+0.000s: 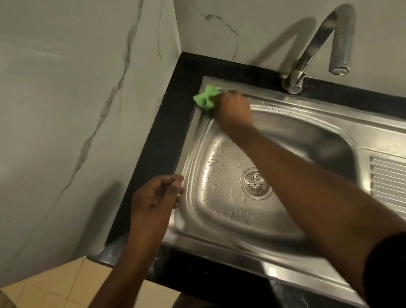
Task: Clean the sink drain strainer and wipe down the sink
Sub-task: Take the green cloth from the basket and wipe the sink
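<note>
While the head camera looks down into the corner, I see my right hand (233, 109) reached across the basin, its grip clenched on a crumpled green cloth (206, 98). The cloth is pressed to the far-left corner of the rim of the stainless steel sink (201, 227), just beside the black stone counter (163, 132). My left hand (152, 199) hangs over the near-left rim, fingers loosely curled, grasping nothing I can make out. The round metal drain strainer (255, 183) sits seated in its hole on the basin floor, close beside my right forearm. Water drops lie around it and along the back rim near the curved chrome faucet (309, 54).

I judge the step in hand to be wiping the rim. To do it well, I would spread the cloth flatter under the fingers so more of it meets the steel. I would follow the rim groove in one direction toward the faucet. Then I would work down the walls, so the drops run to the strainer and not back over wiped metal.
</note>
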### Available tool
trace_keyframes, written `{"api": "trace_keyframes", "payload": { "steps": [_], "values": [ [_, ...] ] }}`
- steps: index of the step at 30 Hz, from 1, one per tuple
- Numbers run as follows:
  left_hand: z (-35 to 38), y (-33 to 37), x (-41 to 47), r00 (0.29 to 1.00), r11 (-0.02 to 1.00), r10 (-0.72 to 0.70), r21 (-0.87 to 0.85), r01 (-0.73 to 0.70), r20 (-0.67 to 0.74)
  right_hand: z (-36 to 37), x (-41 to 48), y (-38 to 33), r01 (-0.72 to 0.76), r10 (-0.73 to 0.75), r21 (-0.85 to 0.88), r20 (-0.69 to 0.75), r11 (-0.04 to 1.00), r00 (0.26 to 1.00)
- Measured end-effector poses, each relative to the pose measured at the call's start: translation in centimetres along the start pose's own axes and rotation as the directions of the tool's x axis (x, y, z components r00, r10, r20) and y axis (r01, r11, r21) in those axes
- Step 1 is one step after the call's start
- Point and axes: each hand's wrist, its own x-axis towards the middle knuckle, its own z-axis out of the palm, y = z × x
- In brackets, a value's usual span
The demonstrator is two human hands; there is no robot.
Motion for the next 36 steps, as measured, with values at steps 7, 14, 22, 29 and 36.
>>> {"api": "trace_keyframes", "payload": {
  "steps": [7, 14, 22, 29, 36],
  "values": [
    [-0.4, 0.3, 0.1, 1.000, 1.000, -0.015, 0.007, 0.016, -0.013, -0.9, 2.3, -0.3, 0.153, -0.167, -0.124, -0.114, 0.980, 0.979],
    [0.4, 0.3, 0.3, 1.000, 0.999, 0.011, 0.038, -0.012, 0.021, 1.8, -0.1, 3.4, 0.269, -0.242, -0.213, 0.145, 0.939, 0.960],
    [2.2, 0.5, 0.1, 0.992, 0.998, 0.066, 0.006, -0.067, 0.108, -2.4, -4.3, 13.6, 0.231, -0.175, -0.311, 0.197, 0.922, 0.965],
    [3.7, 1.4, -0.3, 0.976, 0.992, 0.123, -0.014, -0.122, 0.178, -8.5, -13.7, 24.4, -0.229, 0.259, -0.267, 0.084, 0.936, 0.962],
    [4.1, 1.1, -0.7, 0.975, 0.993, 0.118, 0.005, -0.121, 0.191, -4.2, -10.3, 18.6, -0.533, 0.533, 0.022, -0.086, 0.846, 0.842]
  ]
}}
